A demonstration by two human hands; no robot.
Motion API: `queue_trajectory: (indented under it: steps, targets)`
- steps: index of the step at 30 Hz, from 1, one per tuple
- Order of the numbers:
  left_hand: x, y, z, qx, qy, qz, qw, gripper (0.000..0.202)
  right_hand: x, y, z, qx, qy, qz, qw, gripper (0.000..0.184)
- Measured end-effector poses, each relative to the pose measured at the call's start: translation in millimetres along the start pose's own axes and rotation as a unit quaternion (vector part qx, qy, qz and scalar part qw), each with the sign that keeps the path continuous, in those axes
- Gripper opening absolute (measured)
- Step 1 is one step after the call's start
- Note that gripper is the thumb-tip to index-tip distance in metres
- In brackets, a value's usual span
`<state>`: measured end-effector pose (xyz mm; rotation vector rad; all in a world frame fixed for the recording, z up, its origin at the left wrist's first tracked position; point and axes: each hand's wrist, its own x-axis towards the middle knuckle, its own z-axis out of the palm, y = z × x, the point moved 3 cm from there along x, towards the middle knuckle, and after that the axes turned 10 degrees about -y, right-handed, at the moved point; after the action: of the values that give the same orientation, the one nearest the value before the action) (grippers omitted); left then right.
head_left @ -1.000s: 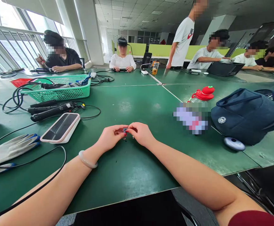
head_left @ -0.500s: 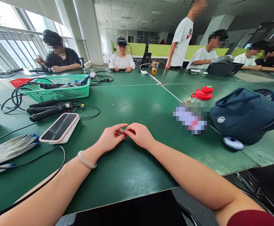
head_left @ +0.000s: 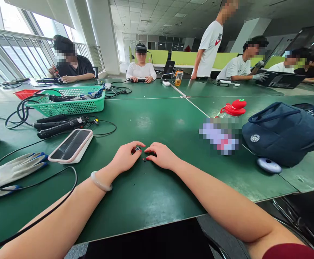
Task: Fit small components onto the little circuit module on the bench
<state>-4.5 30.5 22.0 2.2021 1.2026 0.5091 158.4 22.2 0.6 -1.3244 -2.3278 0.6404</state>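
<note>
Over the green table, my left hand has its thumb and fingers closed round a small dark-and-silver piece. The piece is too small to name, and my fingers partly cover it. Just to its right is my right hand, thumb and forefinger apart, with nothing seen between them. A few tiny dark and reddish bits lie on the table between the two hands. A pale bangle circles my left wrist.
Left of my hands are a phone on a white block, gloves, cables, black handheld devices and a green basket. On the right stand a red-lidded bottle and a navy bag. Several people are around the table's far side.
My right hand has let go of the small piece and its fingers have opened, moving slightly away from my left hand. Tiny bits now show on the table. A co-worker's gloved hands and black laptop shifted right.
</note>
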Motion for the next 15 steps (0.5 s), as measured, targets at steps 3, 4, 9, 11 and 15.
queue_trajectory:
  steps: [3,4,9,11,15]
  targets:
    - [1.3,0.4,0.2,0.011,-0.011,0.004,1.000,0.028,3.1,-0.6,3.4,-0.004,-0.010,0.007,1.000,0.007]
    - [1.6,0.5,0.4,0.015,-0.013,0.003,1.000,0.028,4.1,-1.2,3.8,-0.008,-0.010,0.009,1.000,0.005]
    - [2.0,0.1,1.6,0.028,-0.029,0.008,0.999,0.030,5.9,-3.7,3.1,-0.021,-0.006,0.002,1.000,0.009]
    - [2.0,-1.0,1.5,0.027,-0.027,0.009,0.999,0.030,4.9,-4.4,3.1,-0.019,-0.002,-0.005,1.000,0.008]
    - [2.5,-4.7,0.0,0.025,-0.010,0.000,1.000,0.029,2.6,-5.4,4.8,-0.003,0.001,-0.030,1.000,0.020]
